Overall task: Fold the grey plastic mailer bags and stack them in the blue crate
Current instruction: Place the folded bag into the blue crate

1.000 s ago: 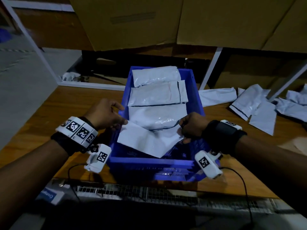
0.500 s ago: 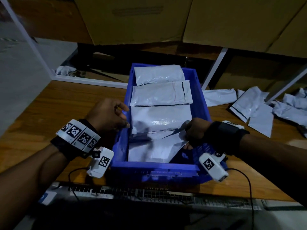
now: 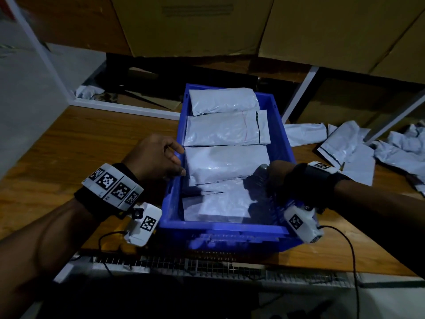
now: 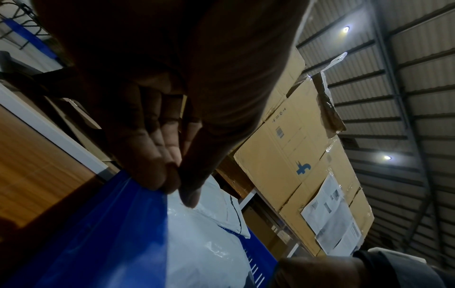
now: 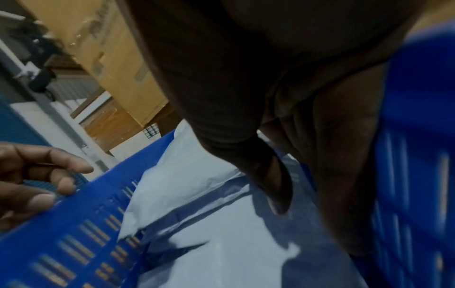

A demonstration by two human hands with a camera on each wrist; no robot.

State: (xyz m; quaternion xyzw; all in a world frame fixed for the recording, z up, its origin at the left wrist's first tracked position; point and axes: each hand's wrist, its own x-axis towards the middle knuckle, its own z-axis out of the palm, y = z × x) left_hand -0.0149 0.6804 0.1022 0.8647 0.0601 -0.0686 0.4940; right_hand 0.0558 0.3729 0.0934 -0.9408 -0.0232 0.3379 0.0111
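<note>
The blue crate [image 3: 220, 226] stands mid-table and holds several folded grey mailers in a row. The nearest mailer [image 3: 220, 203] lies flat on the crate floor at the front. My left hand [image 3: 174, 162] rests on the crate's left rim with loosely curled fingers and holds nothing. In the left wrist view the left hand [image 4: 177, 185] has thumb and fingers close together above the rim [image 4: 110, 224]. My right hand [image 3: 264, 180] is inside the crate by the right wall. In the right wrist view its fingers [image 5: 344, 175] point down beside the mailer [image 5: 221, 253], gripping nothing.
Loose unfolded mailers [image 3: 349, 148] lie scattered on the wooden table [image 3: 92, 146] right of the crate, more at the far right [image 3: 402, 146]. Large cardboard boxes [image 3: 195, 24] stand behind. White frame legs [image 3: 299, 93] rise behind the crate. A wire mesh [image 3: 207, 265] runs along the near edge.
The folded mailer both hands held over the crate's front went down onto the crate floor. Both hands let go of it; the left moved onto the rim.
</note>
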